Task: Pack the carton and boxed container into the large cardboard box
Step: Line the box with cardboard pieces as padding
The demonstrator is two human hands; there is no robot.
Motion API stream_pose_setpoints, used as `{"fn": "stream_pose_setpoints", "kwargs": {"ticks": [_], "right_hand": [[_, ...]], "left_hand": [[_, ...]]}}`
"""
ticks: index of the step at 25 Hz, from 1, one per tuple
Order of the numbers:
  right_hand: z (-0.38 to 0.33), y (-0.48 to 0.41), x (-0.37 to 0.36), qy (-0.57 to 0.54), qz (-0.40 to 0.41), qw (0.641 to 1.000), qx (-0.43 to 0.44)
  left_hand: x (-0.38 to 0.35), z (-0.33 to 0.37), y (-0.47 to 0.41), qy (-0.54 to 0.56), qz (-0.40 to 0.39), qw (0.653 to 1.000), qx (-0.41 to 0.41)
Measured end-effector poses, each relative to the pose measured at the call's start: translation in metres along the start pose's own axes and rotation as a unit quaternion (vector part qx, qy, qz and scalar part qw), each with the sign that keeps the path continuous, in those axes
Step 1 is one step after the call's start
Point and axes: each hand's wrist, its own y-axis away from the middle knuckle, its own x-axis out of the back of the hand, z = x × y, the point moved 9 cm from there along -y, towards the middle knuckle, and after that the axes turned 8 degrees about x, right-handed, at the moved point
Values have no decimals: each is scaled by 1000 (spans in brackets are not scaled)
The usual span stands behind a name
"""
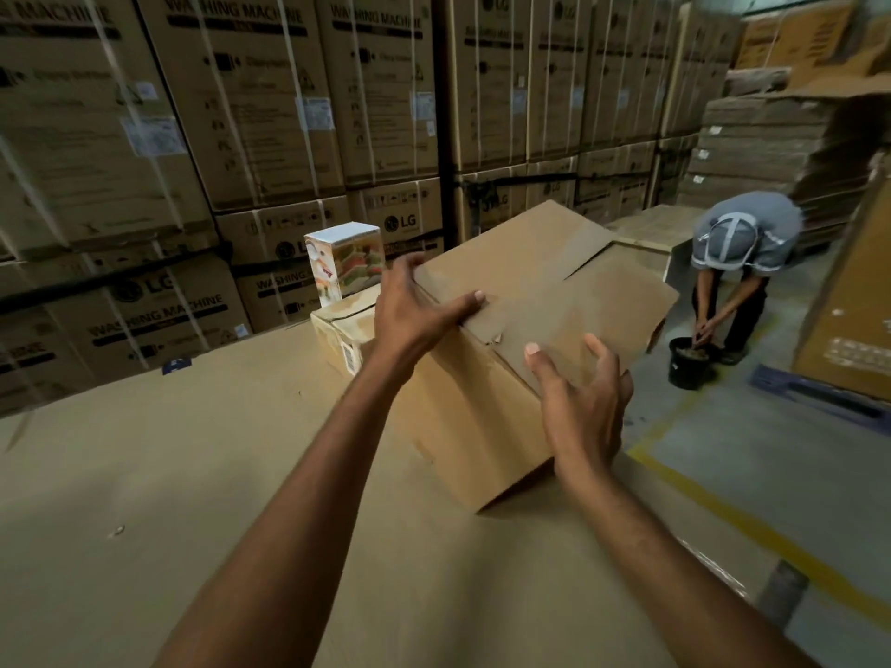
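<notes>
The large cardboard box [545, 301] sits tilted on a wide cardboard surface [193, 474], its top flaps folded down. My left hand [414, 306] grips the box's near-left top edge, thumb on the flap. My right hand [583, 402] holds the box's near-right corner, fingers spread over the flap and side. Behind the big box on the left lies a small brown carton [342, 335] with a white label. On it stands the boxed container [344, 262], white with colourful pictures. Both are outside the large box.
Stacked washing machine cartons [241, 137] wall off the back and left. At the right, a person in a grey shirt and cap [742, 243] bends over a black bucket [689, 361] on the floor. A yellow floor line [723, 513] runs along the work surface's right edge.
</notes>
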Motion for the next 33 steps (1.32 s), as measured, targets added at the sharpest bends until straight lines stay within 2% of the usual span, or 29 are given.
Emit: {"fn": "stream_pose_setpoints", "kwargs": {"ticks": [5,8,11,15,18,23,25,28,29,33], "right_hand": [[-50,48,60,76,-32,990,113],[-76,91,61,84,-93,979,164],[-99,135,44,64,-165,963,203],[-123,199,8,0,-254,941,224],[-138,245,-19,-41,-323,917,230],[-140,306,-51,-55,-446,868,209],[-142,321,-61,-47,-477,855,199],[-149,330,-68,-40,-526,837,148],[-150,331,-67,-41,-536,832,134],[-154,338,-43,-26,-517,836,181]], "left_hand": [[66,-34,112,20,54,994,98],[120,-51,173,70,87,983,147],[180,-49,220,72,121,978,155],[274,-36,291,5,223,966,133],[325,-39,342,-19,253,958,132],[367,-73,419,-35,307,924,226],[373,-94,438,-19,294,913,281],[364,-110,451,113,198,899,374],[361,-108,451,121,174,900,381],[360,-84,456,90,165,940,285]]}}
